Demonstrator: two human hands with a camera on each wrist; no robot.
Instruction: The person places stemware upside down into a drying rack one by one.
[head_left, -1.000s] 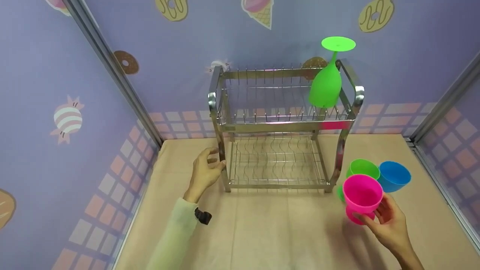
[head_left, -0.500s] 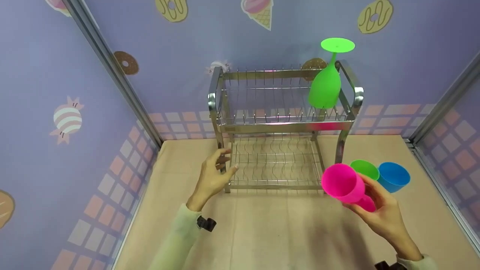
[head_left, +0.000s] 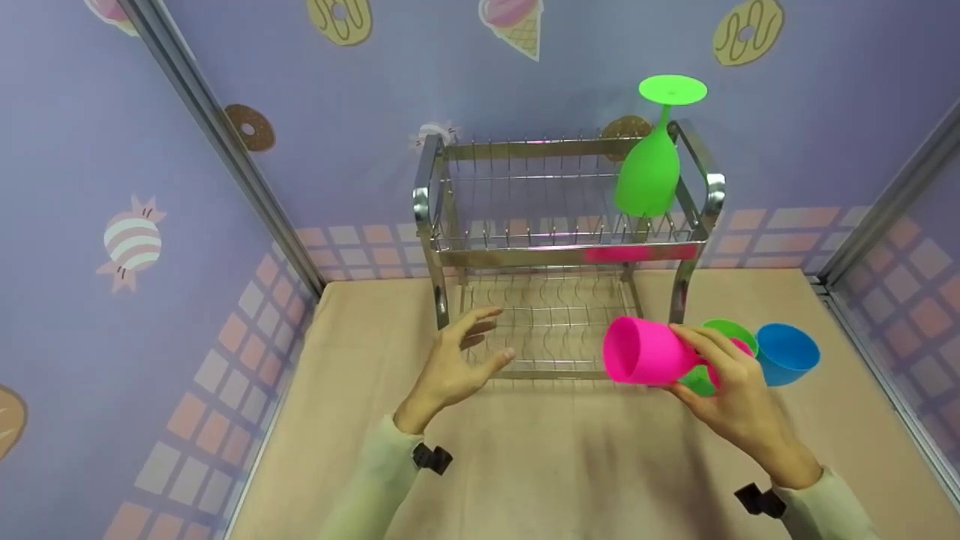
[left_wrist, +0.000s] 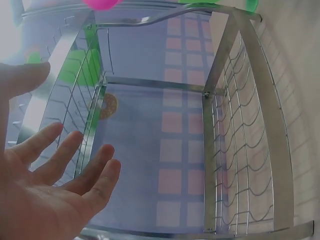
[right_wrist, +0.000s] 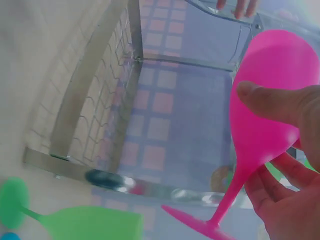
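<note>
My right hand (head_left: 739, 397) grips a pink plastic goblet (head_left: 645, 352) by its bowl. The goblet is tipped on its side, mouth facing left, in front of the rack's lower right. In the right wrist view the thumb presses on the goblet bowl (right_wrist: 272, 80) and the fingers curl behind it. My left hand (head_left: 454, 367) holds nothing; its fingers and thumb are spread before the lower left of the metal dish rack (head_left: 570, 257). A green goblet (head_left: 649, 172) stands upside down on the rack's upper right.
Right of the rack, another green goblet (head_left: 729, 334) stands upright on the table, partly hidden by the right hand. Beside it is a blue cup-shaped vessel (head_left: 787, 354). Patterned walls close in the back and sides of the cloth-covered table (head_left: 540, 450).
My right hand has lifted the pink goblet, carried it left and tilted it from upright onto its side. The left hand has moved right, away from the rack's left post, with fingers spreading.
</note>
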